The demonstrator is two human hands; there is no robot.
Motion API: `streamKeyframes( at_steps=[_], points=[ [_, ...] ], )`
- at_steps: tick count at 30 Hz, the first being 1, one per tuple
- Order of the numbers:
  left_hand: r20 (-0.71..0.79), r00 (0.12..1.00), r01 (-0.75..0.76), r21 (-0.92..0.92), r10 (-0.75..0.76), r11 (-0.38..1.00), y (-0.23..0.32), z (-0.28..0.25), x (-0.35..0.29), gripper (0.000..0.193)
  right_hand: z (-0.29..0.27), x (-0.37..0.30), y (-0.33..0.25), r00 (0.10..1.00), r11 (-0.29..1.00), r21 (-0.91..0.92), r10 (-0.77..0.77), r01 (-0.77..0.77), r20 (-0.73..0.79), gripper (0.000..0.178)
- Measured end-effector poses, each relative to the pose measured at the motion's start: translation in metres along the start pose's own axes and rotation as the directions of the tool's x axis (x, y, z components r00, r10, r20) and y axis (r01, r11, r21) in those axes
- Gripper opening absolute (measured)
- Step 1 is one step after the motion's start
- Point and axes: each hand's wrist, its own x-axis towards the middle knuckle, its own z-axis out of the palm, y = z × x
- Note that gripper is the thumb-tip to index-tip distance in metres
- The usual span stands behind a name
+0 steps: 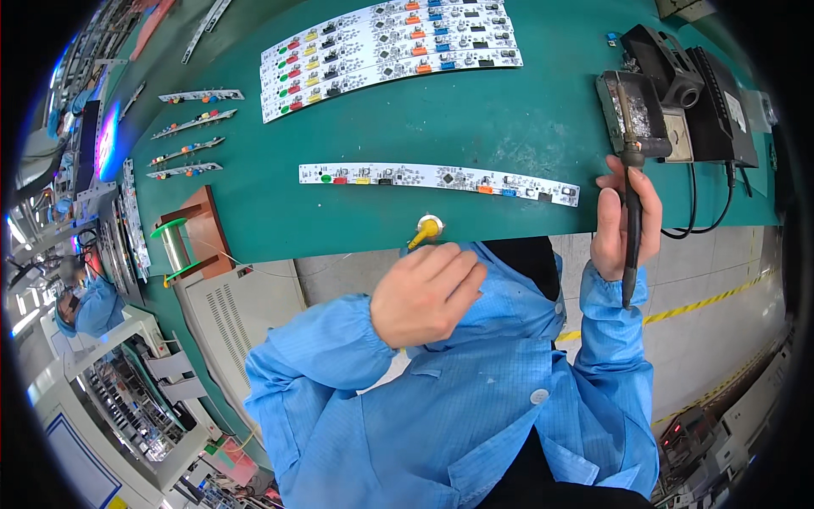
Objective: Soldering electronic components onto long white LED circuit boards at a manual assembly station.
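Note:
My right hand (626,220) grips a soldering iron (632,195) by its black handle. The iron's tip points away from me, over a dark metal tray with a rough, worn surface (649,119). Just off the table's near edge is my left hand (428,293), its fingers curled closed; whatever they hold is hidden. A thin wire from the solder spool (175,248) runs toward that hand and fades from sight. Close beyond the left fingers, a yellow plug (426,229) sits at the edge. One narrow, slightly curved white circuit board (437,178) lies in front of me, with coloured components on it.
Several similar boards (390,51) lie side by side at the back. More populated strips (199,96) rest on the left of the green table (271,204). The spool hangs on a brown stand (203,225). A black soldering station (721,106) with its cable (695,199) stands at right.

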Motion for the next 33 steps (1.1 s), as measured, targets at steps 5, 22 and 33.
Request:
streamKeyframes(
  at_steps=[5, 22, 33],
  points=[
    [0.109, 0.994, -0.059, 0.358, 0.021, 0.932, -0.004, 0.034, -0.018, 0.032, 0.001, 0.0, 0.0, 1.0, 1.0, 0.008, -0.015, 0.015, -0.006, 0.034],
    [0.37, 0.883, 0.376, -0.184, -0.29, 0.908, 0.002, 0.025, -0.035, 0.013, -0.002, 0.0, -0.003, 1.0, 1.0, -0.004, 0.017, -0.017, -0.001, 0.032],
    [-0.429, 0.842, 0.18, -0.348, -0.327, 0.92, -0.002, 0.014, 0.047, 0.023, -0.04, 0.033, -0.044, 0.92, 0.895, 0.284, 0.26, -0.344, 0.294, 0.034]
  ],
)
